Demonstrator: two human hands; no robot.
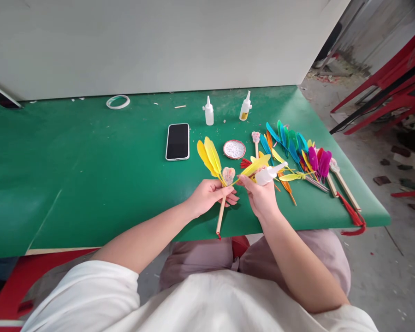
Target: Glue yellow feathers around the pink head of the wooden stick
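My left hand (212,198) is closed around a wooden stick (221,214) with a pale, flower-like head (228,175) and a bit of red at its lower end. Yellow feathers (209,156) fan up and to the left from beside that head. Between the fingertips of my right hand (263,197) is a single yellow feather (256,167), its quill end reaching the head. The same hand also grips a white glue bottle (267,175), its nozzle pointing up and right. Just beyond my hands lies a round, red-rimmed dish (234,149) of small whitish bits.
Colourful feathers (290,143) and similar sticks (346,186) with a red tassel (352,216) lie on the right of the green table (100,184). Two glue bottles (209,113) stand behind, near a phone (177,141) and a tape roll (118,102). A white panel (141,46) closes the back.
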